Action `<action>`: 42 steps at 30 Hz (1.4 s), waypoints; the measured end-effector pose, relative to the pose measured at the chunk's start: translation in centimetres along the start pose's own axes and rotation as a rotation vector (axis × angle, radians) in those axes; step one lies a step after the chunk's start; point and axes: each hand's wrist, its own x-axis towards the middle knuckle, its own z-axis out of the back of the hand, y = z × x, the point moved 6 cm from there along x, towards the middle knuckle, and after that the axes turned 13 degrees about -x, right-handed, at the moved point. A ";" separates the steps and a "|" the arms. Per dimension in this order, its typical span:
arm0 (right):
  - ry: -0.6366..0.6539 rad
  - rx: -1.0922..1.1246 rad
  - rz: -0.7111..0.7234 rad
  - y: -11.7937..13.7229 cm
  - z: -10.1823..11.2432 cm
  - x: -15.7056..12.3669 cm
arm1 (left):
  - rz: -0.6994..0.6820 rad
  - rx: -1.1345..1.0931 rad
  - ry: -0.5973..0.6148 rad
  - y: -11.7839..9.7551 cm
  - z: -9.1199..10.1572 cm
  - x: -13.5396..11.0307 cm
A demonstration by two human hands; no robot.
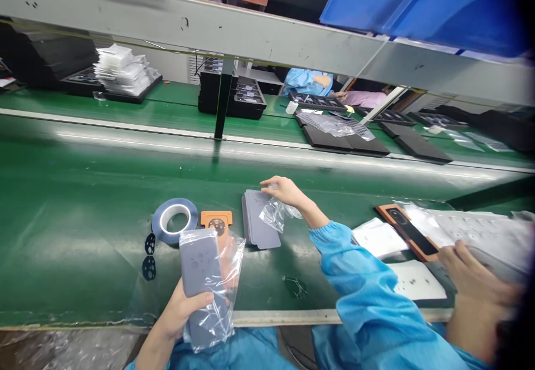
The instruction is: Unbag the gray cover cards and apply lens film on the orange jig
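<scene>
1. The pack (198,281) is off the counter (83,214), near its front edge, held in the left grip (186,307) with the thumb across its face. A flat, light hold should serve best; squeezing could bend it.
2. Clear bag (234,272) spreads loosely from the pack's right side. Best mind that slack, since it could snag.
3. The right grip (286,191) is over the far end of the grey stack (259,214), fingers slightly bent. Whether it pinches the film (273,215) there, I cannot tell. If lifting the film, a pinch on the film alone would avoid dragging the cards.
4. The stack's edges are uneven; squaring it would probably make handling easier.
5. The orange plate (216,218) lies behind the pack, beside the tape (157,224); a low swing leftward could knock either.
6. Scraps (295,287) lie right of the pack and are best avoided.
7. A co-worker's hand (476,281) is at far right; leave it elbow room.
</scene>
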 end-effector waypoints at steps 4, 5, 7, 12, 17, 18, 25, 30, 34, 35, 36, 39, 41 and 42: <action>-0.137 -0.008 -0.070 0.2 4.0 -4.0 | -0.015 -0.004 0.061 0.1 -0.6 0.2; -0.179 0.007 -0.098 0.5 5.0 -5.5 | -0.020 -0.011 0.073 0.1 -0.8 0.2; -0.255 0.061 -0.153 1.5 6.6 -8.9 | -0.027 -0.016 0.095 0.3 -1.4 0.3; -0.018 0.193 -0.119 6.9 2.8 -15.6 | -0.005 0.015 0.161 1.2 -3.0 0.5; 0.194 0.353 -0.031 10.9 -3.8 -17.8 | 0.012 0.093 0.196 2.3 -3.7 0.3; 0.191 0.371 -0.021 10.9 -4.3 -17.9 | 0.016 0.071 0.194 2.5 -3.7 0.1; 0.007 0.578 0.049 8.7 -2.7 -18.6 | 0.060 -0.169 0.033 3.3 -1.8 -0.7; 0.056 0.296 0.146 10.7 -2.4 -18.8 | -0.052 0.040 -0.173 2.8 0.3 -1.3; -0.026 0.088 0.244 13.0 -3.4 -18.8 | -0.083 0.153 -0.170 2.9 0.4 -1.6; -0.049 0.053 0.261 13.3 -3.7 -18.8 | -0.089 0.173 -0.165 2.8 0.4 -1.6; -0.065 0.032 0.276 13.5 -4.0 -18.8 | -0.099 0.191 -0.162 2.8 0.3 -1.6; -0.100 0.044 0.313 13.4 -4.5 -18.9 | -0.128 0.244 -0.152 2.2 -0.1 -1.6; -0.151 0.050 0.346 13.2 -4.5 -19.1 | -0.137 0.268 -0.149 1.8 -0.4 -1.6; -0.179 0.046 0.371 13.1 -4.4 -19.2 | -0.139 0.271 -0.145 1.6 -0.5 -1.6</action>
